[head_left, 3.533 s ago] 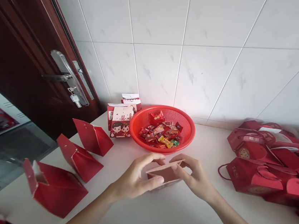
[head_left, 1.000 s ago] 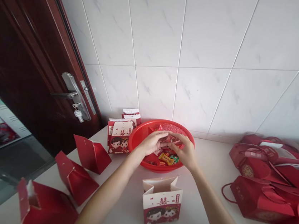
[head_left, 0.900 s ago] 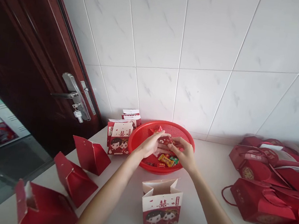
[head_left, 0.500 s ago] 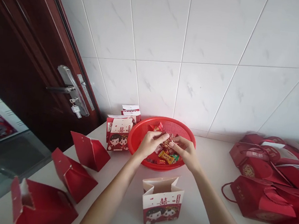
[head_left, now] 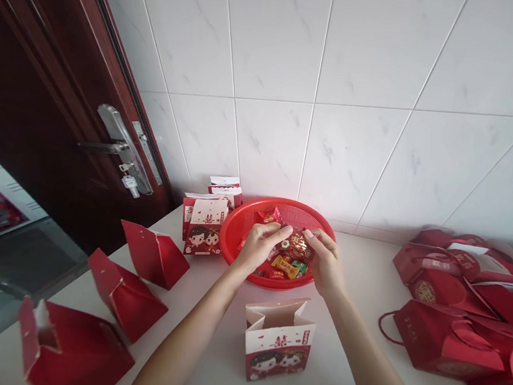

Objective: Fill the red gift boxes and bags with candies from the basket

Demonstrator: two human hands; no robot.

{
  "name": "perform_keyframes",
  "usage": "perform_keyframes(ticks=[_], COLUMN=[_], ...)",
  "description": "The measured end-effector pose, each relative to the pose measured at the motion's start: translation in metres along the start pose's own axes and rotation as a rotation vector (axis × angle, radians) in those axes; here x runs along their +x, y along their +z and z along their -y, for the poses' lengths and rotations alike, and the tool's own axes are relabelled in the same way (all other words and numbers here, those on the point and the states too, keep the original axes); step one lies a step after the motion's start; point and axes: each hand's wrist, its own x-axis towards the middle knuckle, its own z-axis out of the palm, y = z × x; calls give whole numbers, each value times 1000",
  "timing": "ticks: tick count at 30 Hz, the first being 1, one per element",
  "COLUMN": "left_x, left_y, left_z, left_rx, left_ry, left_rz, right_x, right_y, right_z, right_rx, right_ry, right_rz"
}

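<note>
A dark red candy packet [head_left: 297, 244] with gold lettering is stretched between my two hands above the red basket [head_left: 235, 215]. My left hand [head_left: 260, 242] pinches its left edge, and my right hand [head_left: 324, 256] pinches the right edge. Several wrapped sweets lie in the basket, among them a yellow one [head_left: 285, 267] and a green one [head_left: 300, 266]. Nearer to me, between my forearms, an open white-and-red paper box [head_left: 278, 349] with two cartoon figures stands upright.
Printed boxes [head_left: 206, 227] stand left of the basket. Red paper boxes [head_left: 81, 348] line the table's left side. Red boxes with cord handles [head_left: 447, 344] are piled at the right. Behind are a tiled wall [head_left: 353, 160] and a dark door [head_left: 56, 83] with keys.
My hands have moved slightly apart, and the packet's lettered face now shows spread between them. The view has shifted slightly.
</note>
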Motion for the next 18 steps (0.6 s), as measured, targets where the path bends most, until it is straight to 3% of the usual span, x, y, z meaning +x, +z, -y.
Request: perform_keyframes(ticks=[5, 8, 12, 15, 18], left_x=[-1, 2, 11, 25, 43], left_y=[2, -6, -37, -65, -83], left_z=[2, 1, 3, 16, 37], left_rx=[-55, -30, 73, 393, 687], left_ry=[17, 14, -13, -91, -274], left_rz=[-79, -46, 51, 72, 207], right_x=[-3, -3, 1, 4, 4], right_y=[2, 3, -1, -6, -7], right_z=[1, 3, 11, 18, 23], right_rx=[-12, -43, 41, 78, 105], right_ry=[-4, -36, -72, -75, -34], right_rz=[73, 57, -77, -123, -126])
